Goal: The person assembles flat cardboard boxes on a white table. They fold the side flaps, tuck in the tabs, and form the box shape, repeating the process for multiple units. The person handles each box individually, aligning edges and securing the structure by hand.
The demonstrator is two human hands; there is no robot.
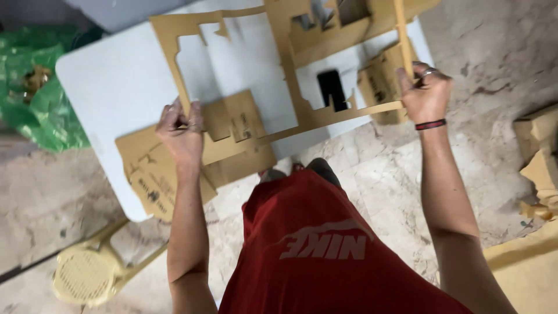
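Observation:
A large brown cardboard sheet with shapes cut out of it hangs as a thin frame above a white table. My left hand grips its left strip, fingers closed around it. My right hand, with a ring and a dark wristband, grips the sheet's lower right corner. Through the cut-outs I see the table top and a black phone-like object lying on it. Flat cardboard pieces lie on the table's near edge under my left hand.
A green plastic bag sits on the floor at the left. A pale yellow stool lies by the table's corner. More cardboard is piled at the right on the marble floor. My red shirt fills the bottom centre.

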